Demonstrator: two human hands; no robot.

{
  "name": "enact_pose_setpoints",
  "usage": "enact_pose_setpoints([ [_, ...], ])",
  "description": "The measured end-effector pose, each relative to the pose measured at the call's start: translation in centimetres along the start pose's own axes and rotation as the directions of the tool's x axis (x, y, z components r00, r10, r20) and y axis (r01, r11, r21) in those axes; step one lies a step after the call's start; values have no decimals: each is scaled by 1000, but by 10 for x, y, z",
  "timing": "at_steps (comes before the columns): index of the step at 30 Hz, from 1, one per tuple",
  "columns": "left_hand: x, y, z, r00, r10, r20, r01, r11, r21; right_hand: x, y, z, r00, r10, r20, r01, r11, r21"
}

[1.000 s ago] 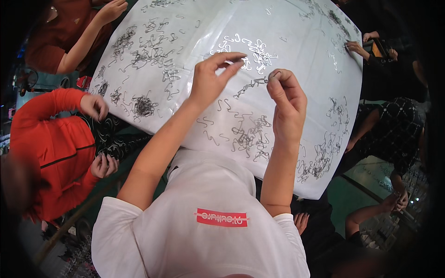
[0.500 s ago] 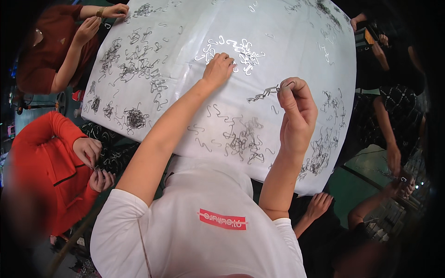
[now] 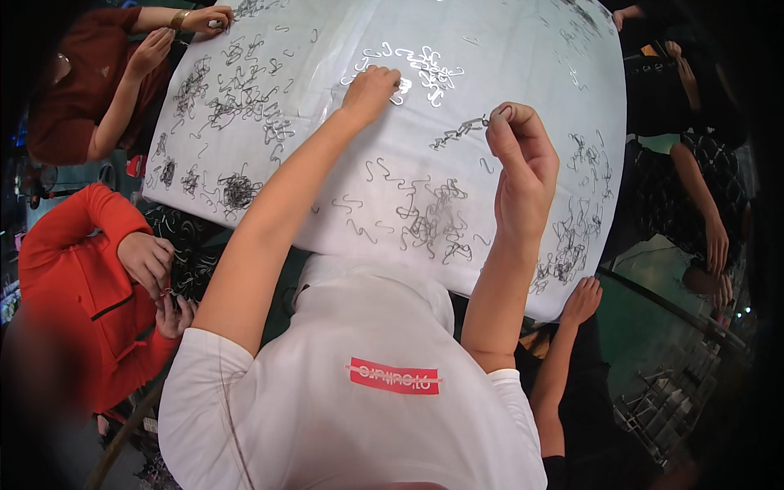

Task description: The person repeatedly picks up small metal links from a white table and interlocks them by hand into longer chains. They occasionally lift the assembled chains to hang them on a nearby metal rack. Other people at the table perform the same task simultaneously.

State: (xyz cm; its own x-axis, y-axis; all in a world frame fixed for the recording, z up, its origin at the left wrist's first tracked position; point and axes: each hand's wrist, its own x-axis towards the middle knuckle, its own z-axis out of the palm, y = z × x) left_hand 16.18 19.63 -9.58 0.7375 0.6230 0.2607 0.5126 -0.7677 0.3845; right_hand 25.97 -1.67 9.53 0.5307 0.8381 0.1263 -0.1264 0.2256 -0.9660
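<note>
My right hand (image 3: 524, 163) is raised over the table, thumb and fingers pinching the end of a chain of dark metal S-hooks (image 3: 457, 131). The chain slants down to the left from my fingertips. My left hand (image 3: 372, 95) rests at the near edge of a cluster of shiny white S-shaped hooks (image 3: 433, 72). Its fingers are curled together, and whatever is between them is too hidden to make out. Closer to me, a loose heap of dark S-hooks (image 3: 431, 216) lies on the white table cover (image 3: 343, 163).
More dark hooks (image 3: 238, 109) are scattered at the left, with a dense clump (image 3: 239, 191) beside them, and another heap (image 3: 563, 260) lies at the right. People surround the table: one in a red top (image 3: 77, 278) at my left, another's hand (image 3: 582, 300) on the right corner.
The view has tilted, shifting the table upward in the picture. My left hand has moved slightly left along the white hooks, its fingers drawn together. My right hand still holds the chain.
</note>
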Motion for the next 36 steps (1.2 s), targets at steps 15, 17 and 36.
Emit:
enact_pose_setpoints([
  [15,-41,124,-191,966,-106,235,253,201,-946,-16,8,12,1000,-24,3,24,994,-109],
  [17,-45,136,-203,978,-45,204,209,183,-961,-18,6,14,999,-45,8,46,989,-141],
  [36,-57,151,-201,964,-206,-171,-44,507,-861,-12,124,-50,953,230,199,112,342,-933],
])
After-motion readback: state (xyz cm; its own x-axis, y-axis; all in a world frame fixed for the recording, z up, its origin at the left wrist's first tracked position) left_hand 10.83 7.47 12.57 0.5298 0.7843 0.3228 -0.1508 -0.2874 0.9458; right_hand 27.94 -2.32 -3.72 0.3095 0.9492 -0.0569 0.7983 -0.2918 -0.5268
